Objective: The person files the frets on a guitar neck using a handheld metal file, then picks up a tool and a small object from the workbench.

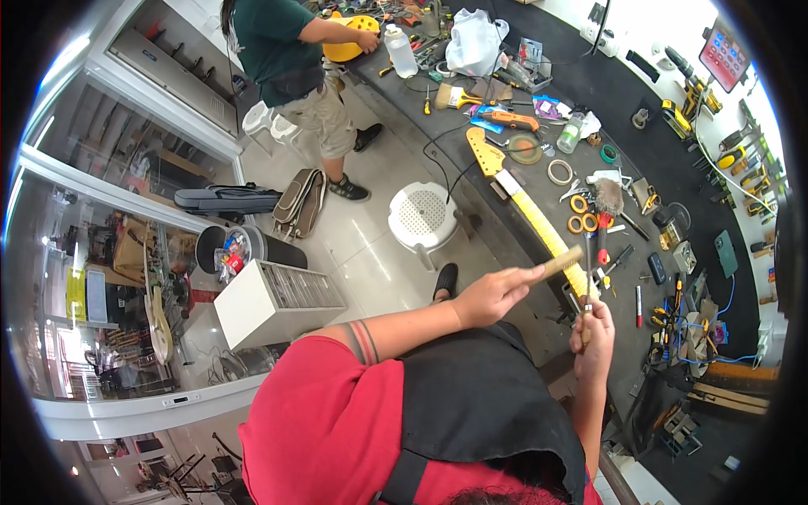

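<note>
My left hand [503,293] is closed on a slim wooden brush [560,260], which reaches over the neck. My right hand [596,335] is closed round the wooden handle of a slender metal tool [587,282], apparently a file, held upright beside the brush. Under both tools lies a guitar neck [539,217] wrapped in yellow tape, its pale headstock [486,150] pointing away from me. Whether either tool touches the neck, I cannot tell.
The dark bench [526,114] holds scissors, tape rolls, bottles and brushes. Another person [278,59] stands at its far left with a yellow guitar body [345,49]. A white stool [419,215], bin [290,251] and drawer unit [273,305] stand left on the floor.
</note>
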A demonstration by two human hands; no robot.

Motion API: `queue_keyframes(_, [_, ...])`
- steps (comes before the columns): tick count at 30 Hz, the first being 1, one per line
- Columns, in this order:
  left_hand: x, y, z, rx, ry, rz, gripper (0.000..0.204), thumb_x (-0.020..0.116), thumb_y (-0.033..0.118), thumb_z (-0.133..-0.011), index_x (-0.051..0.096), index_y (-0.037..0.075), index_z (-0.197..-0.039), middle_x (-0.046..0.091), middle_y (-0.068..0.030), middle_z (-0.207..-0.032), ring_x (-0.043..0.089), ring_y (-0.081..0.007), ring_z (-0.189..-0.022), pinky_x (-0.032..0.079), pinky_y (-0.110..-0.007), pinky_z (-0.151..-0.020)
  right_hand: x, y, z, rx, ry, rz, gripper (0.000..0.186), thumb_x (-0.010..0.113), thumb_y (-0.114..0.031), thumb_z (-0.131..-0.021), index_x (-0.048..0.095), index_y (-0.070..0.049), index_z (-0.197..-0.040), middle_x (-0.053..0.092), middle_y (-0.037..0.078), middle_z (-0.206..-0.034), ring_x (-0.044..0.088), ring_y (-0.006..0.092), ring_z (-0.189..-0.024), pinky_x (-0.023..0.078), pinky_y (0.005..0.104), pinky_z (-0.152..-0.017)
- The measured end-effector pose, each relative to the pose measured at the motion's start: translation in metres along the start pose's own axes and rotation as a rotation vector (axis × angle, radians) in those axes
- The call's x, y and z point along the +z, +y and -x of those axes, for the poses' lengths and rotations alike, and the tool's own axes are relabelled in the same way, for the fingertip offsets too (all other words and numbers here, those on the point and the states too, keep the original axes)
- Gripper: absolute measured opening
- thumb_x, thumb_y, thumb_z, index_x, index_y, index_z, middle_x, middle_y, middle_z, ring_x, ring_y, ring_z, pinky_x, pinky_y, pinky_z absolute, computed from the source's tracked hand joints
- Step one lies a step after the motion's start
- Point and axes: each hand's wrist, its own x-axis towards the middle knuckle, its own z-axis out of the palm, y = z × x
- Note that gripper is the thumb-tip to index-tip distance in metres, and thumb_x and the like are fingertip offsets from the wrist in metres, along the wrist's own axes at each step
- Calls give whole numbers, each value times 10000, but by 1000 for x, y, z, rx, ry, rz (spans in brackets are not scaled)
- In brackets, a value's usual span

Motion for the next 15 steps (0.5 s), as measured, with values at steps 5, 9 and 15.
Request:
queue_keyframes(5, [-10,8,-49,88,216,57,470,623,98,-1092,594,85,-1561,716,-214,-1351,699,-398,-1215,554,-419,-1035,27,9,8,33,-101,154,311,577,-49,-1041,596,-27,-1351,588,38,-845,394,38,-522,295,211,-441])
queue_keyframes(9, [-7,7,-20,-28,-18,-70,481,643,98,-1079,604,101,-1558,726,-165,-1157,706,-375,-1014,566,-414,-904,35,-3,1,-58,-45,20,271,594,-23,-1054,579,-30,-1324,559,-11,-869,447,30,-645,330,215,-518])
queue_keyframes(15, [-9,16,0,5,44,53,480,634,43,-1075,603,65,-1554,710,-174,-1066,706,-309,-922,560,-388,-846,17,1,2,-95,-7,61,274,588,-22,-1039,569,-54,-1310,534,-34,-840,413,22,-619,301,203,-513])
